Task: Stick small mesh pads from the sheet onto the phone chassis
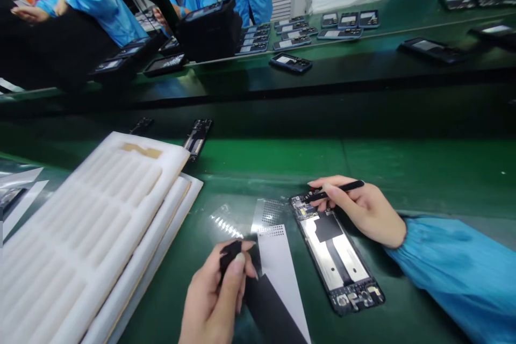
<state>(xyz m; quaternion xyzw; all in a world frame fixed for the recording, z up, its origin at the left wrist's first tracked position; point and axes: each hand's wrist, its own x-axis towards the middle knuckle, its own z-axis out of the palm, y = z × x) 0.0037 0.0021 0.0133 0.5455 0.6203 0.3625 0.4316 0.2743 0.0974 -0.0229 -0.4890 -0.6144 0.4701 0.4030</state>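
— Where is the opened phone [335, 258] lying?
— On the surface [274, 161]; the right hand [365, 212] is gripping a black tool [351, 186] over the phone, the left hand [217, 290] pinching a black piece [229, 258]. Light tip pressure is probably serving best.

Open green mat [423, 177] beyond right hand [366, 209], running leftward behind opened phone [322, 258] to second opened phone [197, 137]; passable. Dark raised ledge [342, 105] bars far side. Left blocked: stacked white foam trays [80, 226]. Right hand plus slim black tool [351, 186] cover opened phone's far end; blue sleeve [463, 263] closes its right. Left hand [220, 290] blocks near middle. Narrow mat strip between white perforated sheet [278, 258] and opened phone; sheet lies flat, passable above.
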